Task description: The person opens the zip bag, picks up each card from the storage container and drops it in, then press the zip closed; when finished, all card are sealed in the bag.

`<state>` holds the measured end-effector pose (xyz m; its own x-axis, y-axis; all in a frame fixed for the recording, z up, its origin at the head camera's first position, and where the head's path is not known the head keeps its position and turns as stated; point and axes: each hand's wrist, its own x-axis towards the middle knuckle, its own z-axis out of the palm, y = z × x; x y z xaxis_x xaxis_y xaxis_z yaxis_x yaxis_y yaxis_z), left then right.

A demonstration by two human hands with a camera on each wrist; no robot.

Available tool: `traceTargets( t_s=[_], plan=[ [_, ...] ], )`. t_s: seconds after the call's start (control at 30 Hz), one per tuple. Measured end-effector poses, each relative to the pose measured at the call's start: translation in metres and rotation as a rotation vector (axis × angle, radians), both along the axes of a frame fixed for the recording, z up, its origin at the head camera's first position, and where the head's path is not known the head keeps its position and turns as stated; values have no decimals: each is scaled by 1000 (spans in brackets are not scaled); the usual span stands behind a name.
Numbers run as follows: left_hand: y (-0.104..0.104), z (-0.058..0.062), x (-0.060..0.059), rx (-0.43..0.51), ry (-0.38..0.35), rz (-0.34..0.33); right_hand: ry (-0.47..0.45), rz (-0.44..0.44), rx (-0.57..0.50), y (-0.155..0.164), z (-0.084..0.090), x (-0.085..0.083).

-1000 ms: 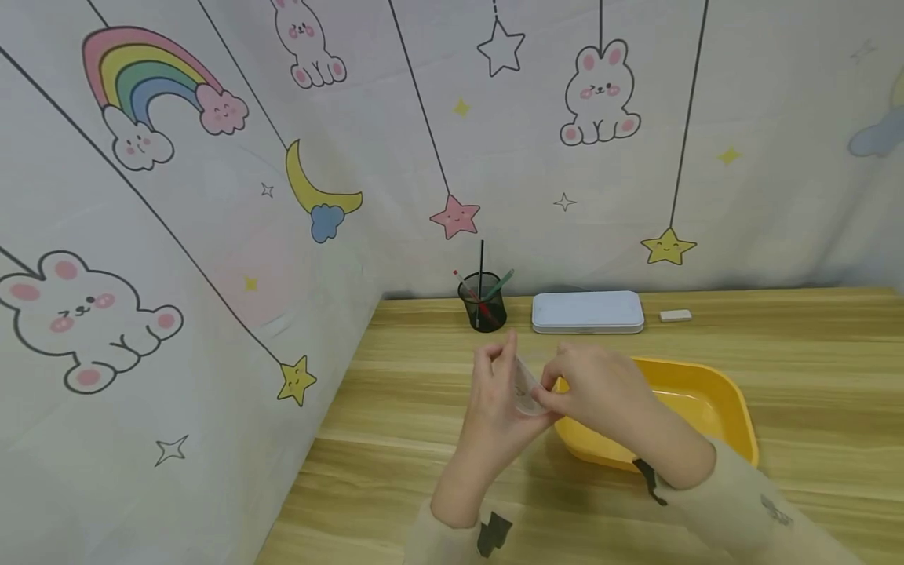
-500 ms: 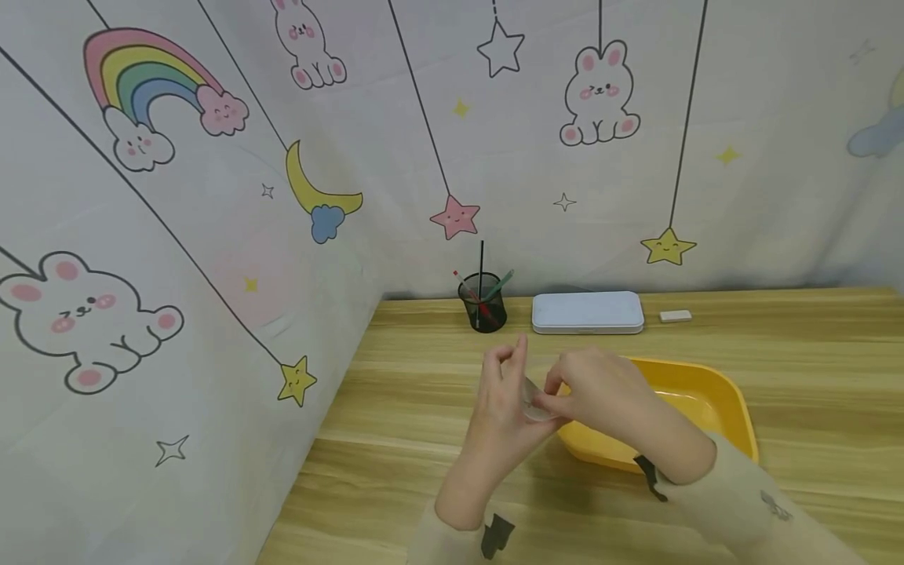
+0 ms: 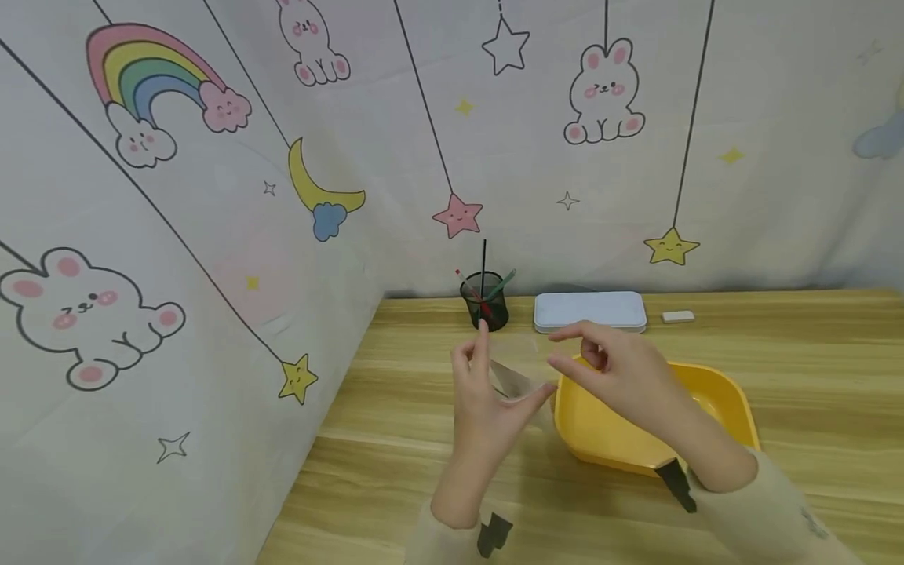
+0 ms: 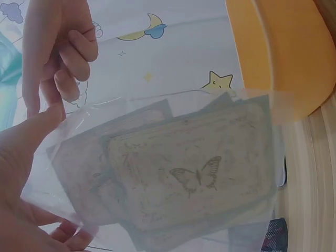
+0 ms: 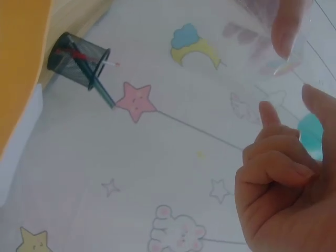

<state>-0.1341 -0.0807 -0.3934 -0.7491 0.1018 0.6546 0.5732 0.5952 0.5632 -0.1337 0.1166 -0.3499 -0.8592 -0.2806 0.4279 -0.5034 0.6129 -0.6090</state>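
My left hand (image 3: pixel 487 412) holds a clear plastic bag (image 4: pixel 86 118) by its mouth end, thumb and fingers spread wide across it. Inside the bag lie several overlapping vintage-style paper cards (image 4: pixel 147 194), the front one printed with a dark butterfly (image 4: pixel 197 176). My right hand (image 3: pixel 621 377) hovers just right of the bag, over the yellow tray's near-left part. Its thumb and index finger stand apart with nothing between them, while the other fingers curl inward. In the right wrist view, a corner of the bag (image 5: pixel 286 65) shows above the right fingertips.
A yellow plastic tray (image 3: pixel 741 408) stands on the wooden table (image 3: pixel 395 408) below the right forearm. Along the back are a black mesh pen cup (image 3: pixel 487 310), a white flat case (image 3: pixel 589 310) and a small white eraser (image 3: pixel 678 316). A printed curtain (image 3: pixel 395 157) borders the back and left.
My right hand has drawn back from the bag's mouth to the right, its thumb and index finger parting. My left hand has shifted slightly left and spread wider, exposing more of the bag.
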Motion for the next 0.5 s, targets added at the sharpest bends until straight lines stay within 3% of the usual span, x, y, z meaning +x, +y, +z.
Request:
traceTargets(
  t_s=[0.2, 0.37, 0.5],
  plan=[
    [1, 10, -3, 61, 67, 111, -135, 191, 13, 6, -11, 2],
    [10, 17, -2, 42, 73, 125, -56, 267, -15, -5, -27, -4],
    [18, 18, 0, -6, 15, 162, -40, 316, -120, -11, -33, -5]
  ],
)
